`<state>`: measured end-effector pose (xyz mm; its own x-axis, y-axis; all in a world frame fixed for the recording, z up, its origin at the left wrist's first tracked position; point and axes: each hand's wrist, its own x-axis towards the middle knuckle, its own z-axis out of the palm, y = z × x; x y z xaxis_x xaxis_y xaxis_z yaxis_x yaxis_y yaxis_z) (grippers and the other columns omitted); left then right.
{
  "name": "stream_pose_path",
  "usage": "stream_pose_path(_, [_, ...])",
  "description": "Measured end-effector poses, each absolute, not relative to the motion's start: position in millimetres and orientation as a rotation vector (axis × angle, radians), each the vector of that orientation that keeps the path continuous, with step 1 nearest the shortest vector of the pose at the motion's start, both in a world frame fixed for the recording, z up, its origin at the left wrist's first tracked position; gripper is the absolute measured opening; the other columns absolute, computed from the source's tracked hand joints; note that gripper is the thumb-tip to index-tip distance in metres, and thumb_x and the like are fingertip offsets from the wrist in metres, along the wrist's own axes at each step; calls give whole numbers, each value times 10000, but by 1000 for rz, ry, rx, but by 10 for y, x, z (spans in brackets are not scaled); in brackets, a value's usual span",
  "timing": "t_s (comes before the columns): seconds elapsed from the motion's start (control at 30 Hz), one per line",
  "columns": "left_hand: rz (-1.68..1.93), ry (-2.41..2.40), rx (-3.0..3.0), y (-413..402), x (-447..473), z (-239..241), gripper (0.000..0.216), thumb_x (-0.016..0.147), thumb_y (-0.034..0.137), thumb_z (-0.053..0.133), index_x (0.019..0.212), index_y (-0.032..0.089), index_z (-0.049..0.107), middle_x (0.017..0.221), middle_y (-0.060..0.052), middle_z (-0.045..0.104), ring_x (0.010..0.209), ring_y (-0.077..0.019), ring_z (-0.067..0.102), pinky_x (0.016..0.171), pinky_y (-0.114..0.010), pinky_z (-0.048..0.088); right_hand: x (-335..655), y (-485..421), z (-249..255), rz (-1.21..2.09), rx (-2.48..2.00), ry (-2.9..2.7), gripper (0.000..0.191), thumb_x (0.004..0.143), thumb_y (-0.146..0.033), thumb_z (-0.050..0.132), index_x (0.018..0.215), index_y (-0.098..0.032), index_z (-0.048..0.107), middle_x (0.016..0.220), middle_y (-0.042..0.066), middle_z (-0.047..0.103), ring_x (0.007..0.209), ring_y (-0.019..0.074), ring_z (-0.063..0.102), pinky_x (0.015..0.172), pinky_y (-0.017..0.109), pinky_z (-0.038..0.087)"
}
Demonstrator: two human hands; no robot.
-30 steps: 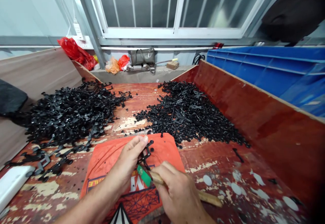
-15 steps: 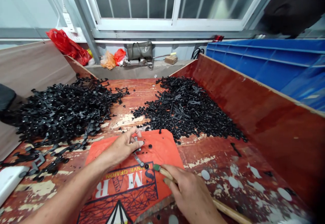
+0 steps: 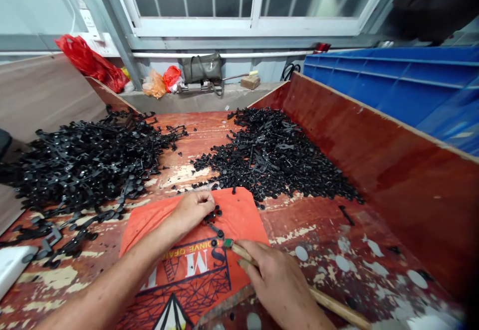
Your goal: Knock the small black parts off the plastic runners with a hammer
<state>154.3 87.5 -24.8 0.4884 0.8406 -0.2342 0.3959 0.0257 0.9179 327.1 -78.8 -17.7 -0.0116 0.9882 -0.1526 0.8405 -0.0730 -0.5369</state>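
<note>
My left hand [image 3: 191, 210] rests on an orange printed cloth [image 3: 187, 255] with its fingers curled, pinching a small black plastic strip of parts [image 3: 215, 223] at its upper end. My right hand [image 3: 279, 282] grips a wooden-handled tool with a green tip [image 3: 229, 244]. The tip touches the strip's lower end. Loose black round pieces lie on the cloth around the strip.
A tangled pile of black strips [image 3: 82, 163] lies at the left and a heap of small black parts [image 3: 273, 163] at the right, on a worn red wooden tray [image 3: 359, 170] with a raised right wall. Blue crates [image 3: 404, 85] stand beyond. A white object [image 3: 11, 267] lies at the left edge.
My left hand brought the black strip down from a raised position onto the cloth and closed on it. The green tool tip moved against the strip. The view tilted slightly downward.
</note>
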Motion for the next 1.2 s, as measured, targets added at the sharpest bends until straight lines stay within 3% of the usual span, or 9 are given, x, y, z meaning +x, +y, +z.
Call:
stream_pose_path(0.43, [457, 1066, 1650, 904, 1519, -373, 123, 707, 271, 574, 633, 173, 571, 592, 25, 554, 559, -118, 478, 554, -218, 366, 3261, -796, -177, 709, -1952, -1916, 417, 839, -103, 539, 1168, -340, 639, 1035, -14, 740, 893, 221, 701, 780, 325, 508])
stream_pose_path(0.6, [410, 1004, 1631, 916, 1523, -313, 113, 693, 254, 568, 638, 158, 593, 603, 16, 554, 561, -111, 474, 565, -220, 364, 3362, -736, -84, 754, -1835, -1883, 359, 928, -227, 505, 1247, -359, 605, 1056, -23, 744, 890, 218, 707, 747, 316, 525])
stream_pose_path(0.77, [424, 996, 1703, 834, 1501, -310, 161, 770, 301, 550, 698, 163, 591, 628, 20, 546, 587, -117, 481, 577, -223, 368, 3392, -428, -77, 587, -1713, -1830, 450, 982, -225, 390, 1417, -299, 472, 1231, 28, 681, 1034, 219, 670, 897, 349, 507])
stream_pose_path(1.03, [316, 1003, 1889, 830, 1417, -226, 181, 853, 268, 470, 807, 172, 617, 771, -11, 621, 721, -151, 565, 669, -244, 432, 3319, -225, -178, 507, -1724, -1892, 440, 982, -240, 416, 1414, -279, 491, 1202, 57, 694, 1044, 231, 671, 897, 351, 522])
stream_pose_path(1.2, [438, 951, 1740, 795, 1427, -215, 83, 851, 257, 498, 903, 193, 506, 806, 9, 564, 717, -142, 566, 675, -250, 459, 3358, -256, -105, 517, -1738, -1904, 419, 980, -226, 431, 1383, -288, 525, 1194, 44, 700, 1048, 216, 672, 888, 323, 524])
